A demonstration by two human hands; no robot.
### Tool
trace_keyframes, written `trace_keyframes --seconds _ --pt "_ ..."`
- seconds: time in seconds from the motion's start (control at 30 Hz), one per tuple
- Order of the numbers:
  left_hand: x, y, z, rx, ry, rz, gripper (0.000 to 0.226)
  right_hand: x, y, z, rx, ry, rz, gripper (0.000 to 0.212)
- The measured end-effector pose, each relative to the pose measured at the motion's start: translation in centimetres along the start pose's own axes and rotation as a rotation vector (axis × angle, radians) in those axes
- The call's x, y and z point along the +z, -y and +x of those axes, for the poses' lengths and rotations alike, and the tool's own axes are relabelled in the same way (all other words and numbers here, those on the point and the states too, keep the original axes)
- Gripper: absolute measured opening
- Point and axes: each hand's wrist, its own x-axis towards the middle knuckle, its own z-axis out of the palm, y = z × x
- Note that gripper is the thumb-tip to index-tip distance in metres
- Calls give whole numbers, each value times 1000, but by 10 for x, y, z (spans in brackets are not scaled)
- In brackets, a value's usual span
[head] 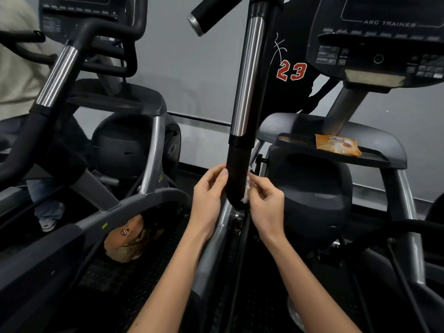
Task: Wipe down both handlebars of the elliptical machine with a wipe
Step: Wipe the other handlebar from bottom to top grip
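Head view: right hand pinches wipe against handlebar; clenched left hand touches its opposite side.

Both arms are bare and reach up and forward, converging toward the middle. The left forearm slants up to the right, and the right forearm slants up to the left, both wrists nearly straight. The left hand sits with its back to the camera, fingers curled inward and the thumb stretched up so its tip touches the left side of the handlebar; whether it holds anything cannot be seen. The right hand is just across from it, level with it, its thumb and bent fingers pinching a white wipe against the handlebar's right side. The two hands are close but apart
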Motion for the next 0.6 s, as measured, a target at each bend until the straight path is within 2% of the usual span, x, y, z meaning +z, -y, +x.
trace_keyframes --seconds 0.07,0.13,0.27,0.33,0.4,0.47,0.6 --pt "0 0 0 -4 -2 1 20 3 8 -7 -15 -66 76 30" --pt "0 -1 0 -14 -9 -4 19 8 17 -10 -124 -138 107 32" --pt "0 1 2 -26 -32 3 18 12 7 -13 -471 -197 -100 24" --pt "0 1 2 -34 -44 3 17 9 -14 -19 -569 -193 -187 19" --pt "0 1 2 -26 -30 -20 18 4 -31 -26 -539 -178 -198 16" --pt "1 0 1 -12 -12 -38 19 -2 -39 -24 -427 -162 -169 15" --pt "2 -1 0 -9 -8 -49 20 3 -16 -5 -331 -152 -90 22"
